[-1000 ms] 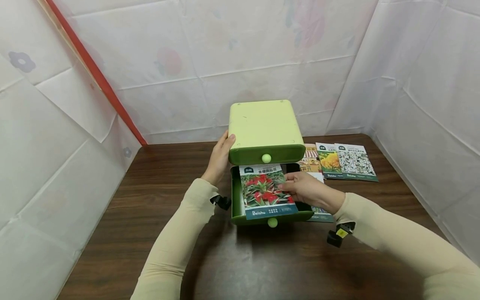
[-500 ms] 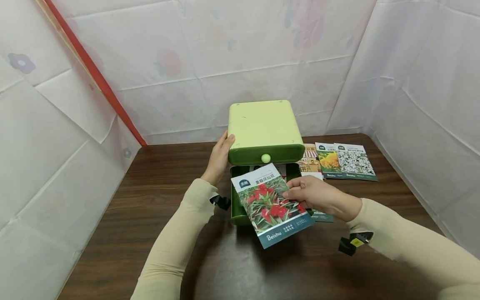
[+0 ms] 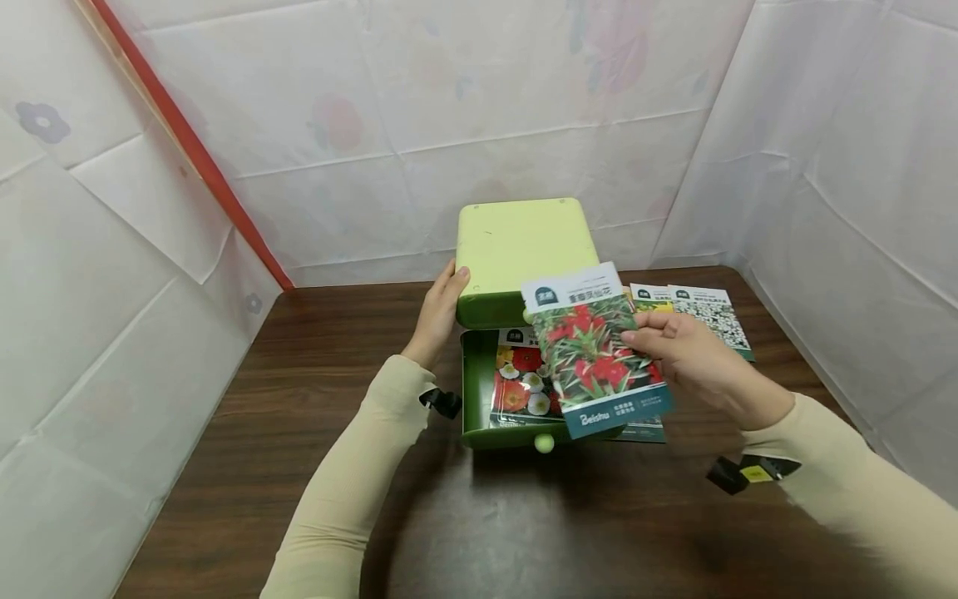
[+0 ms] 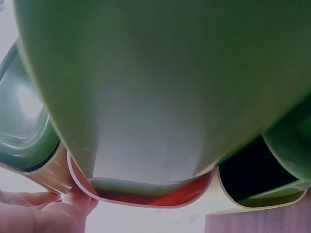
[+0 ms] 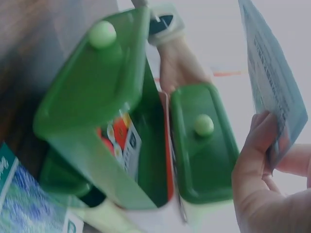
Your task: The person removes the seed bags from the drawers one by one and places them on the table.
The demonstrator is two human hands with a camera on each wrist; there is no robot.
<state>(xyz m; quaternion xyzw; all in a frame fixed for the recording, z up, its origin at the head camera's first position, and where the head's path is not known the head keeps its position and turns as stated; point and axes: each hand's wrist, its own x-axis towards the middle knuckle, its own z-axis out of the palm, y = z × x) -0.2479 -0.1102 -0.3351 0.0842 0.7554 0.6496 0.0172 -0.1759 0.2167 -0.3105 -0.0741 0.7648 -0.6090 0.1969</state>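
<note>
My right hand (image 3: 696,358) pinches a seed packet (image 3: 584,341) with red flowers between thumb and fingers. It holds the packet up over the right side of a pulled-out green drawer (image 3: 476,391). Inside that drawer lies another seed packet (image 3: 512,387), showing red, orange and white flowers. The drawer belongs to a light green drawer unit (image 3: 516,241), whose upper drawer (image 5: 201,145) is pushed in. My left hand (image 3: 436,314) rests along the unit's left side, thumb at the top front corner. In the left wrist view, its fingers (image 4: 63,208) touch the side wall.
Right of the unit, a packet with white flowers (image 3: 714,320) overlaps one with yellow flowers (image 3: 651,305) on the dark wood table (image 3: 337,333). A purple-flowered packet (image 5: 29,204) lies beside the drawer. White patterned sheets (image 3: 419,125) hang behind and at both sides.
My right hand has lifted the red-flowered packet out of the drawer, tilting it and moving it right. The packet beneath has come into view. My left hand has stayed put.
</note>
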